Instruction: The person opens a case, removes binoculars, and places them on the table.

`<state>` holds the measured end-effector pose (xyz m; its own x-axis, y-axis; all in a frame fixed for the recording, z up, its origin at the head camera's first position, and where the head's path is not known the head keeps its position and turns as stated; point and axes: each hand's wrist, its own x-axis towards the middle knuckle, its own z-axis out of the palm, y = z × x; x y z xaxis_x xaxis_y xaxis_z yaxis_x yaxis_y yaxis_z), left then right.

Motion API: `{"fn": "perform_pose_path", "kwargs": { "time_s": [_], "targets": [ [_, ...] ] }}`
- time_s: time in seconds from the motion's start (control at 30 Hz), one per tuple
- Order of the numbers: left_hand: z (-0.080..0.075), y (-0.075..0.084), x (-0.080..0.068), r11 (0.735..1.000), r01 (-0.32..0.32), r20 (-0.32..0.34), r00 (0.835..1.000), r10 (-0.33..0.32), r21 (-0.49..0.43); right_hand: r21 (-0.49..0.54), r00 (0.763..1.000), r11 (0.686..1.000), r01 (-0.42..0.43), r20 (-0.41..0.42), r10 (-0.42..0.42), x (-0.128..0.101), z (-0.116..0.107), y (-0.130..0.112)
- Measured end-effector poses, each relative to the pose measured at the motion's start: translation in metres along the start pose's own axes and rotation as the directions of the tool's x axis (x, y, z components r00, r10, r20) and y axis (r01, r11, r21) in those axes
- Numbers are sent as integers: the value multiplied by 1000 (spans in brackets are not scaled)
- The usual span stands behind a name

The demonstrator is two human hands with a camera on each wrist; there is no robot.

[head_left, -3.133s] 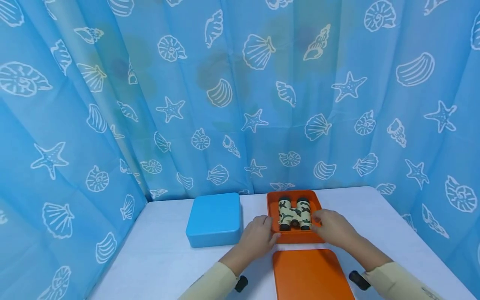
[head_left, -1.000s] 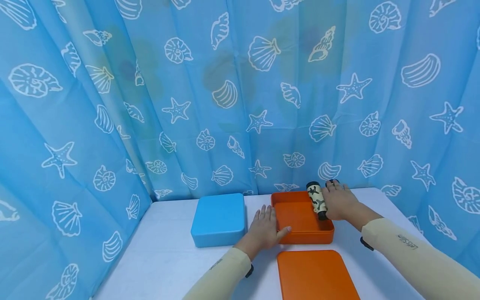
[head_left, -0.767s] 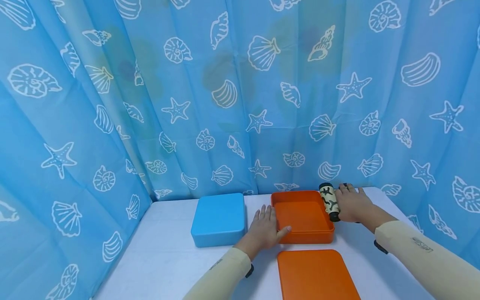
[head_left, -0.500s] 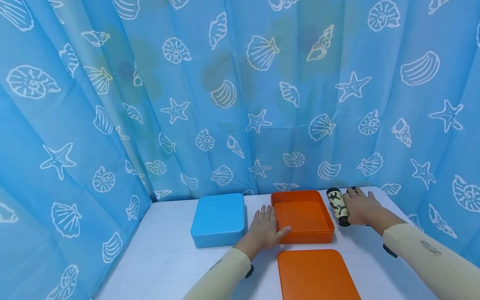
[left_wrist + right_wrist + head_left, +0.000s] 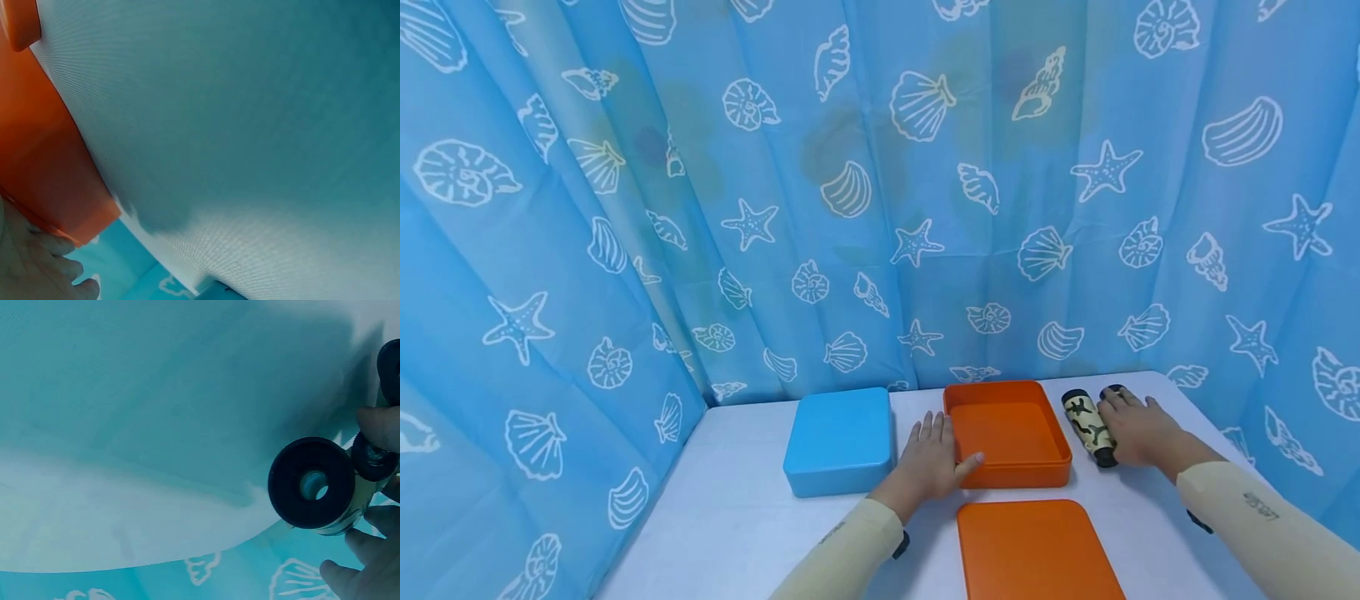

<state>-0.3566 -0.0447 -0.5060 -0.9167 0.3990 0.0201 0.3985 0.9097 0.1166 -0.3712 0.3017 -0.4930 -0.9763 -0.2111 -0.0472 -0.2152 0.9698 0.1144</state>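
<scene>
Camouflage binoculars [image 5: 1084, 423] lie to the right of the open orange box [image 5: 1015, 477]. My right hand [image 5: 1142, 432] covers their right barrel and grips them. The right wrist view shows the thumb on one side of the binoculars [image 5: 286, 487] and fingers [image 5: 375, 553] on the other, with a black eyepiece facing the camera. My left hand [image 5: 927, 460] rests at the box's left wall with straight, spread fingers and thumb out over the front corner. In the left wrist view, the left hand [image 5: 31, 265] lies against the orange box [image 5: 56, 140]. Nothing is inside the box.
A closed light-blue box [image 5: 838, 433] stands left of my left hand. The flat orange lid [image 5: 1037, 546] lies in front of the orange box. A blue curtain [image 5: 865, 208] with white shells hangs right behind the white table [image 5: 715, 500].
The binoculars, inside the orange box at first, have gone up over its right wall and down to the right with my right hand. My left hand has flattened at the left wall.
</scene>
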Motion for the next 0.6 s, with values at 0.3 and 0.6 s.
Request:
{"fn": "perform_pose_path", "kwargs": {
  "time_s": [0.3, 0.6],
  "targets": [
    [0, 1, -2, 1000, 9, -1, 1000, -9, -5, 40, 1000, 999, -6, 3, 6, 0, 12, 10],
    [0, 2, -2, 1000, 3, 1, 1000, -3, -29, 145, 999, 989, -33, 32, 29, -2, 13, 14]
  ]
}}
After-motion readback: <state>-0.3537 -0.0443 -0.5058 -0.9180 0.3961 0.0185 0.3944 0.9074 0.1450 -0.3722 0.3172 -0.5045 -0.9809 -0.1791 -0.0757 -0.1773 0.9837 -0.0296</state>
